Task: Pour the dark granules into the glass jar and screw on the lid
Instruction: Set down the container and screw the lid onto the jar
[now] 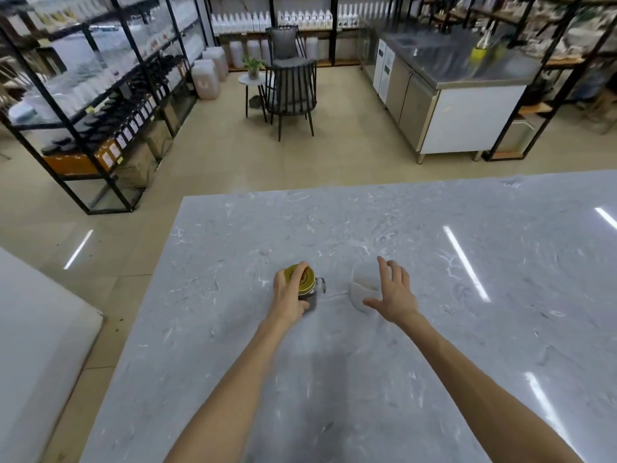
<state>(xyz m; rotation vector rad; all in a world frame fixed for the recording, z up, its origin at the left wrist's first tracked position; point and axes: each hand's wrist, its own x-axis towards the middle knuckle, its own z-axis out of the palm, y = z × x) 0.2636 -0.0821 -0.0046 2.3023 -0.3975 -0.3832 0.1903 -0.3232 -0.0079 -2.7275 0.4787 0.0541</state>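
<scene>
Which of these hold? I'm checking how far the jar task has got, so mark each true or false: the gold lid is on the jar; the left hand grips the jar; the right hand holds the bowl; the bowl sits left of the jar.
1. The gold lid is on the glass jar. True.
2. The left hand grips the jar. True.
3. The right hand holds the white bowl. False: it hovers open over the bowl.
4. The bowl sits left of the jar. False: it sits to the right.
</scene>
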